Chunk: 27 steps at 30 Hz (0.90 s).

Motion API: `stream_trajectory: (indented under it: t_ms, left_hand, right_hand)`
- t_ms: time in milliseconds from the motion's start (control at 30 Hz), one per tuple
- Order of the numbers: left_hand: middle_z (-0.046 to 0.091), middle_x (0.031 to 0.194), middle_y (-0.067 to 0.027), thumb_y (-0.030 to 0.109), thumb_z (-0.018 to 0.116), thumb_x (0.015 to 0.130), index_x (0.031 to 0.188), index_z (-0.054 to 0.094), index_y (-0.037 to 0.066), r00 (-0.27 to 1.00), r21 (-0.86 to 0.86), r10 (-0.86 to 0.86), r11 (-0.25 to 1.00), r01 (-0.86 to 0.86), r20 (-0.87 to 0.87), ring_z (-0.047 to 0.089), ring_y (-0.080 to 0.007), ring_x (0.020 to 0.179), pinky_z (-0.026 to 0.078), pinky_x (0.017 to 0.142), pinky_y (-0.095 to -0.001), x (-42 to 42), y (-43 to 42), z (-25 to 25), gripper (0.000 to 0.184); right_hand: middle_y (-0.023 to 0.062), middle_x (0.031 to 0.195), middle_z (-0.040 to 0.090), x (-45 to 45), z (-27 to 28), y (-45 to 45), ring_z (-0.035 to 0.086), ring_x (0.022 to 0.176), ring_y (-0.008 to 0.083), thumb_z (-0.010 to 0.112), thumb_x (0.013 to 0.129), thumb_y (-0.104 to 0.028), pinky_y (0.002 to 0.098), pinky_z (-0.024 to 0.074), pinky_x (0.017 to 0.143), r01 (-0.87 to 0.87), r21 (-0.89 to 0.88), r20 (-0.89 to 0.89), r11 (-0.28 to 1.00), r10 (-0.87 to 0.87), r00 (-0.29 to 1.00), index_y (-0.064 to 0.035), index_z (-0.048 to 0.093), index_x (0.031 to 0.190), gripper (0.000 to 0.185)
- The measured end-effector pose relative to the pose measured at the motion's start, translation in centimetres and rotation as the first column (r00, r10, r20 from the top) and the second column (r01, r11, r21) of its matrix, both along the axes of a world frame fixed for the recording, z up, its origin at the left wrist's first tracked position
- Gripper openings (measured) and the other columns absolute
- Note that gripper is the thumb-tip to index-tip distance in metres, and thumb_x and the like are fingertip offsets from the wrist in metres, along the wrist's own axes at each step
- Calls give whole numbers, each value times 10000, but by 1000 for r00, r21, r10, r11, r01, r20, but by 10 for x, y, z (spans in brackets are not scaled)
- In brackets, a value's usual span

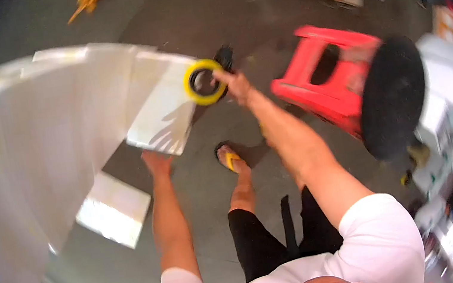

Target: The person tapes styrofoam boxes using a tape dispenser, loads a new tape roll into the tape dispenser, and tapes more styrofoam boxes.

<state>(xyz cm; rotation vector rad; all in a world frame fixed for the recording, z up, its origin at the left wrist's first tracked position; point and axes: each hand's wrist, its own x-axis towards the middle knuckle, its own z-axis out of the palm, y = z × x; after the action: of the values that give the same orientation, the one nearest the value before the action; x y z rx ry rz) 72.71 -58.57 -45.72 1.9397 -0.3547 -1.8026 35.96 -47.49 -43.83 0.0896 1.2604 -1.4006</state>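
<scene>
Right hand (237, 86) pinches the yellow-and-black ring-shaped roll (191, 93) over the white rectangular block's (156, 116) upper right corner; left hand (157, 161), finger state unclear, at its lower edge. Roll likely light, stiff; best gripped by its rim.

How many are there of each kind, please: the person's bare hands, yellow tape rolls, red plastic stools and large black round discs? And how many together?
Bare hands: 2 (left hand, right hand)
Yellow tape roll: 1
Red plastic stool: 1
Large black round disc: 1
Total: 5
</scene>
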Motion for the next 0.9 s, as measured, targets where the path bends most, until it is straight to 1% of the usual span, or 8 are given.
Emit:
stream_trajectory:
  t_ms: [133,167,233,433,567,767,833,900]
  left_hand:
    - [133,1601,-136,521,436,959,1532,151,125,808,33,-587,810,586,53,165,-367,1455,125,1136,-581,-10,30,73,752]
    - [446,1407,-168,446,461,979,1389,389,75,826,0,-536,839,544,173,468,-330,1259,358,1029,-506,-22,55,87,558]
    - [371,628,23,393,493,989,795,410,135,613,-184,-790,602,777,7,380,-125,531,314,461,-299,-12,95,106,334]
    - [586,886,-88,354,578,953,1062,521,75,219,131,-953,195,972,-208,605,-227,722,517,627,-396,-50,187,254,304]
    - [584,1191,-199,344,580,945,1305,420,60,157,121,-977,140,983,-147,660,-315,888,511,597,-417,-88,192,307,485]
    - [580,1231,-177,315,554,936,1324,438,137,136,242,-989,145,959,54,648,-310,833,478,543,-418,-151,193,337,443]
    - [595,1193,-159,307,535,935,1290,478,145,44,179,-993,63,982,110,634,-285,785,464,540,-407,-196,237,340,394]
    - [617,914,-109,285,538,927,1137,529,124,258,39,-947,270,962,189,589,-243,627,433,487,-370,-209,293,350,265]
  right_hand:
    - [133,1155,652,32,116,193,592,1064,248,669,854,-386,416,457,920,-120,577,-437,808,430,790,12,617,1228,549]
    - [107,1123,647,45,143,236,593,1052,225,675,863,-318,381,462,914,36,368,-315,929,88,945,-4,533,1311,566]
    - [59,1021,638,64,226,308,602,1026,189,693,866,-207,339,500,856,330,87,116,940,-339,934,-44,499,1347,544]
    - [86,1177,622,173,412,573,604,1063,221,680,869,-288,417,499,911,923,335,-154,190,-955,253,-61,598,1201,411]
    - [155,1262,540,303,435,707,585,1090,293,710,810,-338,422,514,863,729,483,-710,-486,-704,0,-5,427,1354,698]
    - [119,1070,643,457,384,776,623,894,261,729,762,-323,412,495,808,611,468,-706,-639,-686,-176,85,597,1128,563]
    - [128,1075,652,473,372,787,625,919,261,726,766,-314,410,491,834,668,584,-696,-461,-708,120,62,594,1134,542]
    - [147,1042,664,475,337,809,639,881,263,714,763,-329,415,514,780,534,688,-596,-491,-802,32,84,616,1086,534]
